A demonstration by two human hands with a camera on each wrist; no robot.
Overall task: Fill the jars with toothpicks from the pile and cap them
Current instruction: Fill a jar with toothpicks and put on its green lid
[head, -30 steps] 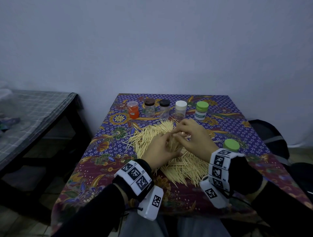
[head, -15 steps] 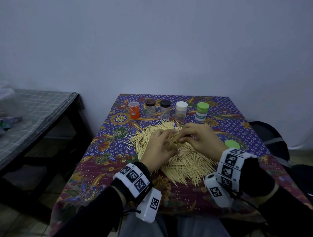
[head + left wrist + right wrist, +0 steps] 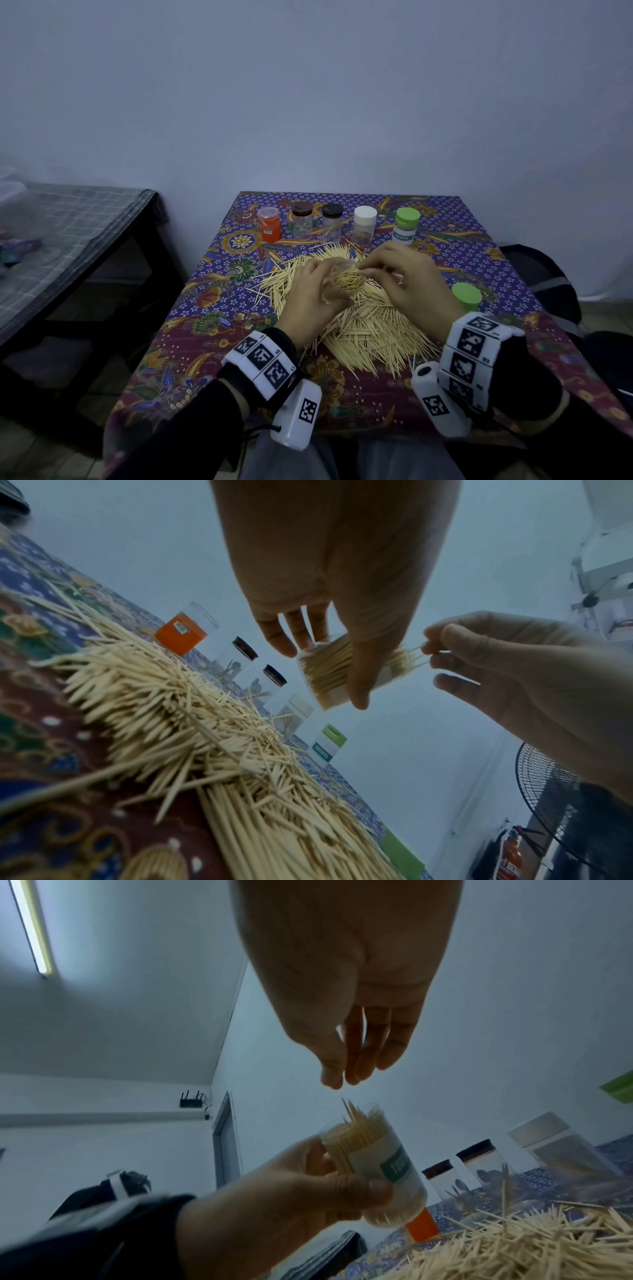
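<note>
Jar (image 3: 375,1167), packed with toothpicks, sits gripped in our left hand (image 3: 310,298) above the pile (image 3: 370,329) mid-table; our right hand (image 3: 414,284) pinches toothpicks at its mouth; green cap (image 3: 466,296) near right edge.

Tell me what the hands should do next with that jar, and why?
Probably push the sticking-out toothpicks down level. The left hand holds the open jar, already packed full, and the right hand is at its mouth where a few tips poke above the rim. The loose green cap likely won't seat until they're tucked in.
</note>
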